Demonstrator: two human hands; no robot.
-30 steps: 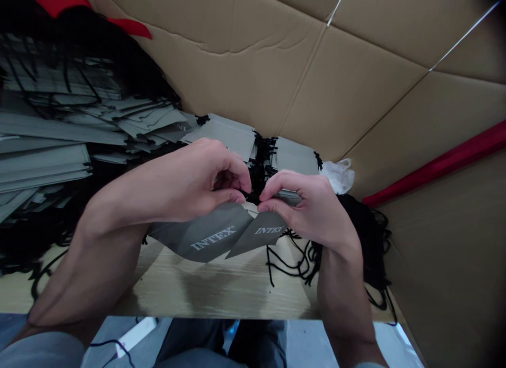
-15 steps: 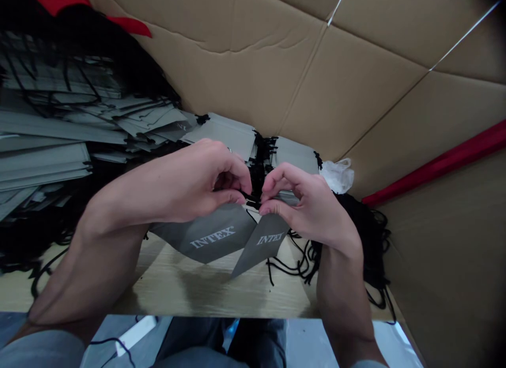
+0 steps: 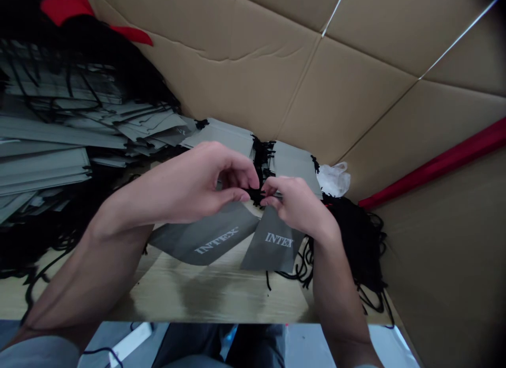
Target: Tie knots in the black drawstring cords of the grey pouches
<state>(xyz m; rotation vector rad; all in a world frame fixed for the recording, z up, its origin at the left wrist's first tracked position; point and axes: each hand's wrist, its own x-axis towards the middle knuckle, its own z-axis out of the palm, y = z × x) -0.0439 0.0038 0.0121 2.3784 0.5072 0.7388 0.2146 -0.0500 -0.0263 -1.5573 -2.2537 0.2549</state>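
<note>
Two grey, flat pieces printed INTEX, which look like drawstring pouches, lie in front of my hands: a left pouch on the table and a right pouch hanging below my right fingers. My left hand is closed, thumb and forefinger pinching a short black cord. Close beside it, my right hand pinches at the top corner of the right pouch, where black cord also shows. Exactly what lies between the right fingertips is partly hidden.
Neat grey stacks with black cord ends stand behind my hands. A large heap of grey pouches fills the left. A crumpled plastic bag and a black cord pile are right. Cardboard walls rise behind the wooden table.
The right pouch has swung from a slant to hanging flatter, its print turned more toward me. My right hand has shifted slightly left; both hands still pinch close together.
</note>
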